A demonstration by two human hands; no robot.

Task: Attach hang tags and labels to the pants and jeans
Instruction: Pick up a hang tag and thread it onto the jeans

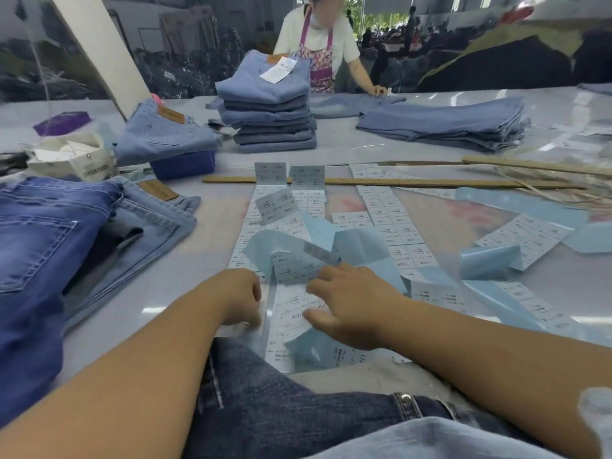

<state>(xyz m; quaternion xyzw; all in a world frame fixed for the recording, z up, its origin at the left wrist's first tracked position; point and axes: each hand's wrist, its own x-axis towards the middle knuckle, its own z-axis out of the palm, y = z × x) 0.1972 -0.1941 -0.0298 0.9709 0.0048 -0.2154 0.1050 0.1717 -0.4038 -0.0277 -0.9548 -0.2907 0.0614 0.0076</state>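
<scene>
Long sheets of white printed labels (288, 313) on pale blue backing lie across the table in front of me. My left hand (238, 296) has its fingers curled down on the left edge of the nearest sheet. My right hand (351, 303) rests spread on the same sheet, its fingertips touching a lifted, curling label strip (291, 268). Dark jeans (281, 409) lie at the table's near edge under my forearms. More blue jeans (39, 233) are piled at the left.
A tall stack of folded jeans (268, 120) and a flat stack (447, 124) stand farther back. A long wooden ruler (414, 183) crosses the table. A cloth bag of hang tags (69, 160) sits at the left. Another person (318, 44) works opposite me.
</scene>
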